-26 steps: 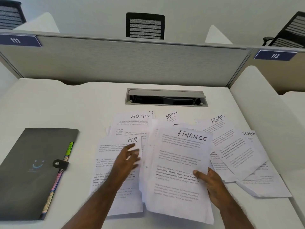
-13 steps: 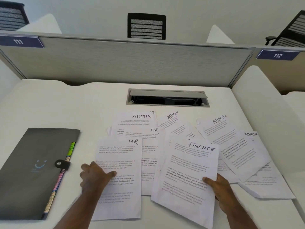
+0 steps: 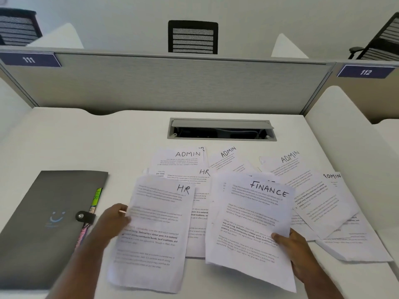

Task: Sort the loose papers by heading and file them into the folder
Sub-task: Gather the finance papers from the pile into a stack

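Beside the left hand (image 3: 113,221): HR sheet (image 3: 155,231), pinched.

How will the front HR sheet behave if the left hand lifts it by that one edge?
Probably floppy: the HR sheet is one thin page, gripped by the left hand at its left edge only, so the far side should droop. It likely slides easily over the papers beneath.

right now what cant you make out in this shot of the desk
- Head view: the stack under the white FINANCE-headed sheet; that top sheet hides the headings below.
- Head view: the left hand and its white HR-headed sheet are motion-blurred; its grip is unclear.
- Head view: the coloured tabs in the dark grey snap-closure folder; the cover hides most.
- Head view: small printed text, too small to read.
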`<state>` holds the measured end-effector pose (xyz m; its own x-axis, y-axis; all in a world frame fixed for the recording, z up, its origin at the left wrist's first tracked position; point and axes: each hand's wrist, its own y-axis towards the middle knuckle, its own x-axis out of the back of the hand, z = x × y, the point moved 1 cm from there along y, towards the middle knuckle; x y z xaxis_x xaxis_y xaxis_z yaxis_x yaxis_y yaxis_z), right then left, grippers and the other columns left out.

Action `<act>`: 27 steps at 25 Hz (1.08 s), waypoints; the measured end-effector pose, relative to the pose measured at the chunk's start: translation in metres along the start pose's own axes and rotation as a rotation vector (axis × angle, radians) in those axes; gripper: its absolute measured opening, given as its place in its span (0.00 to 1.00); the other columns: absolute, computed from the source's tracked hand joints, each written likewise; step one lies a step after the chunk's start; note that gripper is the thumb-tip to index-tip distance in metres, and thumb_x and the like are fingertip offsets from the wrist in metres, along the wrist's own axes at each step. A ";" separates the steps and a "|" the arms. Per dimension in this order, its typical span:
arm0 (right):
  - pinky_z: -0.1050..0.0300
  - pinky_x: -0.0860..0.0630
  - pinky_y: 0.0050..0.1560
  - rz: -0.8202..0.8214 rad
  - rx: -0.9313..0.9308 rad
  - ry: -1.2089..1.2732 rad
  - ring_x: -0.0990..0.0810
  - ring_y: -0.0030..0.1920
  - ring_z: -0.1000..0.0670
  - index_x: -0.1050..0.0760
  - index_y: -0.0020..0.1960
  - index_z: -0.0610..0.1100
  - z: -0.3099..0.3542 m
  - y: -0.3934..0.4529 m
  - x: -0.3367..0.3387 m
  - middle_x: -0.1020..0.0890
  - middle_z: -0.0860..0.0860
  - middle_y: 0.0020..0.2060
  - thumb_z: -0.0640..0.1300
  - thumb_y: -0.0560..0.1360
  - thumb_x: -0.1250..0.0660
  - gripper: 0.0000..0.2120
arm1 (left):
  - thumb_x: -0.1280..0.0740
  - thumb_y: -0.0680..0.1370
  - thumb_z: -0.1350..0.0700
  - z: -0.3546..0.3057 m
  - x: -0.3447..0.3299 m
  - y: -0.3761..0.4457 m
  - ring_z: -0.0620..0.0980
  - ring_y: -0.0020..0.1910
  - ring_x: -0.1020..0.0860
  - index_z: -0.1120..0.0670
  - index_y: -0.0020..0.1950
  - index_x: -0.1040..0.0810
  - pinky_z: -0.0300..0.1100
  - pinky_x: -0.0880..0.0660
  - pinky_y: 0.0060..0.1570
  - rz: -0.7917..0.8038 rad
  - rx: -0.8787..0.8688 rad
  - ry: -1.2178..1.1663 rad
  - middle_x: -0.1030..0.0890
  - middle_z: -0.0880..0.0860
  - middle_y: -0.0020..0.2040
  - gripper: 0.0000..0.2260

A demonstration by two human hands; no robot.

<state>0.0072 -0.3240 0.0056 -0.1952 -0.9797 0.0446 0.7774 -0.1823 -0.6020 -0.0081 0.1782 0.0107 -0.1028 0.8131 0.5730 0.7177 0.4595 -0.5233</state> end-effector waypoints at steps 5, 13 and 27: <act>0.34 0.22 0.57 -0.026 0.008 0.028 0.17 0.53 0.36 0.22 0.59 0.44 0.005 -0.001 0.007 0.15 0.43 0.53 0.34 0.76 0.32 0.13 | 0.36 0.79 0.68 -0.005 0.045 0.046 0.52 0.31 0.19 0.61 0.57 0.23 0.43 0.20 0.31 -0.119 0.032 -0.383 0.19 0.59 0.42 0.09; 0.40 0.20 0.54 -0.059 0.042 0.059 0.16 0.52 0.39 0.22 0.57 0.46 0.005 -0.009 0.013 0.14 0.46 0.53 0.34 0.76 0.33 0.12 | 0.36 0.75 0.66 -0.029 0.067 0.079 0.56 0.40 0.23 0.56 0.45 0.21 0.43 0.28 0.39 -0.450 0.034 -0.330 0.21 0.59 0.41 0.07; 0.51 0.20 0.47 -0.074 0.077 0.109 0.17 0.53 0.43 0.22 0.61 0.47 0.003 -0.009 0.014 0.15 0.49 0.55 0.34 0.77 0.33 0.15 | 0.36 0.66 0.26 -0.050 -0.116 -0.025 0.58 0.80 0.55 0.48 0.81 0.48 0.60 0.55 0.75 0.160 -0.574 0.910 0.54 0.53 0.82 0.49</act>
<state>-0.0009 -0.3367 0.0146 -0.3143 -0.9493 -0.0028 0.8012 -0.2636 -0.5372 0.0203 0.0549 -0.0110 0.3995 0.1709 0.9007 0.9166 -0.0563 -0.3959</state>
